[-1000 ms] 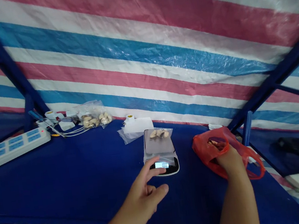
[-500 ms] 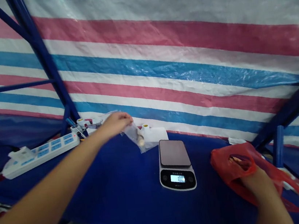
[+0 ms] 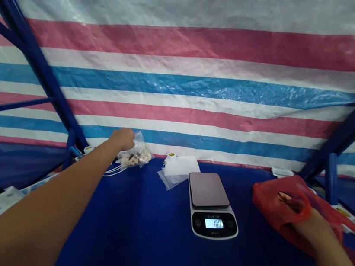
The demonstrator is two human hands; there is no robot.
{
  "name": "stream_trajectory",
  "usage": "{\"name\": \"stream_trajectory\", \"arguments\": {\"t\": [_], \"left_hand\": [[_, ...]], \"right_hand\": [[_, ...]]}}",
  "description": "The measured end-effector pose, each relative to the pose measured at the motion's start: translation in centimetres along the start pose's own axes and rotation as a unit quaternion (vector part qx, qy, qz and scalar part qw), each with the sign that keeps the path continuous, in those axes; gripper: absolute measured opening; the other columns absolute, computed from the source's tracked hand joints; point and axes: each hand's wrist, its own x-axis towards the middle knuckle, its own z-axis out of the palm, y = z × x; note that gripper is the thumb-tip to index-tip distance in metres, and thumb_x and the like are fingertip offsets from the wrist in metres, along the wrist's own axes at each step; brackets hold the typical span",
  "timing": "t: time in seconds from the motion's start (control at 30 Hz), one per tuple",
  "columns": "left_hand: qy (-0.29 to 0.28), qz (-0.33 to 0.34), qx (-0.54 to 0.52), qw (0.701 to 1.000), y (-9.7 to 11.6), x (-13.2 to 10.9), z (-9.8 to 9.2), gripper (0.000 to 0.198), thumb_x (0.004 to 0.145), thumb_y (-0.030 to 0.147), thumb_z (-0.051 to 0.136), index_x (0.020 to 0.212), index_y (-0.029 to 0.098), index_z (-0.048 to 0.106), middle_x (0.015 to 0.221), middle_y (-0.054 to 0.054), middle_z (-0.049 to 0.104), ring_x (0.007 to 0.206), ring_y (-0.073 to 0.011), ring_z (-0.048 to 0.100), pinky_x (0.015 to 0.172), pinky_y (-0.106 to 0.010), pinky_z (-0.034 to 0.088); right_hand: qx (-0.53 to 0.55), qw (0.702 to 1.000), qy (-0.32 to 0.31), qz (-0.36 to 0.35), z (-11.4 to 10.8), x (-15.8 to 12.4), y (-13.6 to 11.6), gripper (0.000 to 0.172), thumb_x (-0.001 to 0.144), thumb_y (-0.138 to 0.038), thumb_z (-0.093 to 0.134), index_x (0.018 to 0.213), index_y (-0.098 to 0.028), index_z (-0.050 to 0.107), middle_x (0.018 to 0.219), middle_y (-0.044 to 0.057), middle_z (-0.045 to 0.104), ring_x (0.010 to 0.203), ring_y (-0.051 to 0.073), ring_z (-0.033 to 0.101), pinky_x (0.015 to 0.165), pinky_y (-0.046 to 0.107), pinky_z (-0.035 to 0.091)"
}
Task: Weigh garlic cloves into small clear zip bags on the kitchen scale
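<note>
My left hand (image 3: 122, 139) reaches to the back left of the blue table, fingers closed on a small clear bag of pale shelled pieces (image 3: 134, 155) that rests among other such bags by the tarp wall. My right hand (image 3: 301, 216) is inside a red plastic bag (image 3: 272, 207) at the right, fingers hidden by the plastic. A small digital scale (image 3: 210, 202) with a lit display stands between the hands, its platform bare.
A stack of empty clear bags (image 3: 178, 168) with a small tape roll lies behind the scale. A white power strip (image 3: 0, 202) sits at the far left. Blue metal posts (image 3: 40, 68) frame the striped tarp wall (image 3: 207, 59).
My left hand took the small bag of pieces off the scale and carried it to the back left pile. The scale platform now stands bare. My right hand stayed in the red bag.
</note>
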Motion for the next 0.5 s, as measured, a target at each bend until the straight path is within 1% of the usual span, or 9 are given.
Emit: {"name": "stream_trajectory", "arguments": {"t": [0.07, 0.13, 0.17, 0.23, 0.3, 0.33, 0.4, 0.43, 0.5], "left_hand": [[0.018, 0.023, 0.011, 1.0, 0.7, -0.6, 0.3, 0.028, 0.071, 0.015, 0.063, 0.096, 0.012, 0.075, 0.133, -0.022, 0.06, 0.122, -0.0386, 0.054, 0.101, -0.05, 0.044], [0.041, 0.051, 0.016, 0.998, 1.8, -1.7, 0.5, 0.03, 0.077, 0.016, 0.058, 0.102, 0.013, 0.075, 0.14, -0.021, 0.055, 0.127, -0.0383, 0.05, 0.105, -0.05, 0.042], [0.051, 0.069, 0.015, 0.996, 2.6, -2.5, 0.7, 0.032, 0.08, 0.016, 0.055, 0.106, 0.013, 0.074, 0.139, -0.021, 0.055, 0.127, -0.0375, 0.05, 0.105, -0.049, 0.041], [0.058, 0.112, 0.003, 0.992, 4.7, -4.2, 1.5, 0.037, 0.086, 0.017, 0.048, 0.116, 0.013, 0.07, 0.133, -0.018, 0.059, 0.122, -0.033, 0.054, 0.103, -0.045, 0.043], [0.048, 0.161, -0.013, 0.986, 7.0, -6.0, 2.9, 0.04, 0.088, 0.017, 0.048, 0.123, 0.017, 0.067, 0.127, -0.013, 0.064, 0.117, -0.0276, 0.058, 0.099, -0.039, 0.046], [0.042, 0.189, -0.019, 0.981, 8.1, -6.8, 3.8, 0.042, 0.086, 0.014, 0.05, 0.125, 0.019, 0.066, 0.128, -0.011, 0.064, 0.119, -0.0261, 0.057, 0.098, -0.037, 0.046], [0.038, 0.247, -0.014, 0.968, 10.0, -7.8, 5.5, 0.046, 0.082, 0.007, 0.052, 0.124, 0.02, 0.066, 0.131, -0.011, 0.063, 0.122, -0.026, 0.055, 0.098, -0.038, 0.045], [0.04, 0.269, -0.006, 0.962, 10.7, -8.1, 6.2, 0.044, 0.082, 0.006, 0.053, 0.12, 0.021, 0.068, 0.131, -0.011, 0.063, 0.121, -0.0266, 0.055, 0.098, -0.039, 0.044], [0.044, 0.294, 0.008, 0.955, 11.8, -8.3, 7.0, 0.03, 0.085, 0.009, 0.054, 0.107, 0.02, 0.072, 0.123, -0.011, 0.067, 0.117, -0.0276, 0.058, 0.097, -0.042, 0.043]], "right_hand": [[-0.006, 1.0, 0.007, -0.013, 0.3, 0.3, 0.4, 0.055, 0.077, -0.056, 0.049, 0.112, -0.018, 0.069, 0.111, 0.019, 0.074, 0.104, 0.039, 0.07, 0.094, 0.05, 0.052], [-0.006, 1.0, 0.011, -0.026, 0.6, 0.6, 0.8, 0.051, 0.076, -0.053, 0.052, 0.109, -0.019, 0.07, 0.112, 0.019, 0.073, 0.104, 0.039, 0.07, 0.095, 0.05, 0.052], [-0.004, 0.999, 0.013, -0.032, 0.6, 0.7, 0.9, 0.049, 0.076, -0.052, 0.054, 0.108, -0.019, 0.07, 0.112, 0.019, 0.073, 0.104, 0.038, 0.07, 0.095, 0.049, 0.052], [-0.002, 0.999, 0.013, -0.037, 0.6, 0.7, 0.9, 0.047, 0.077, -0.051, 0.055, 0.11, -0.02, 0.07, 0.113, 0.018, 0.073, 0.105, 0.037, 0.07, 0.096, 0.047, 0.051], [-0.01, 1.0, 0.012, -0.023, 0.5, 0.5, 0.7, 0.05, 0.079, -0.052, 0.055, 0.114, -0.019, 0.069, 0.115, 0.018, 0.073, 0.105, 0.038, 0.07, 0.095, 0.048, 0.051], [-0.016, 1.0, 0.009, -0.014, 0.5, 0.4, 0.5, 0.051, 0.08, -0.052, 0.054, 0.117, -0.018, 0.068, 0.115, 0.018, 0.073, 0.104, 0.038, 0.07, 0.094, 0.048, 0.051], [-0.021, 1.0, 0.005, -0.012, 0.5, 0.1, 0.3, 0.054, 0.081, -0.051, 0.054, 0.121, -0.017, 0.066, 0.113, 0.018, 0.073, 0.101, 0.037, 0.071, 0.093, 0.047, 0.052], [-0.02, 0.999, 0.007, -0.025, 0.6, -0.1, 0.2, 0.056, 0.082, -0.051, 0.054, 0.124, -0.016, 0.065, 0.111, 0.017, 0.073, 0.099, 0.036, 0.071, 0.092, 0.046, 0.052], [-0.02, 0.998, 0.021, -0.063, 0.9, -0.5, -0.1, 0.06, 0.084, -0.051, 0.052, 0.13, -0.014, 0.062, 0.112, 0.017, 0.073, 0.1, 0.034, 0.071, 0.093, 0.046, 0.053]]}}
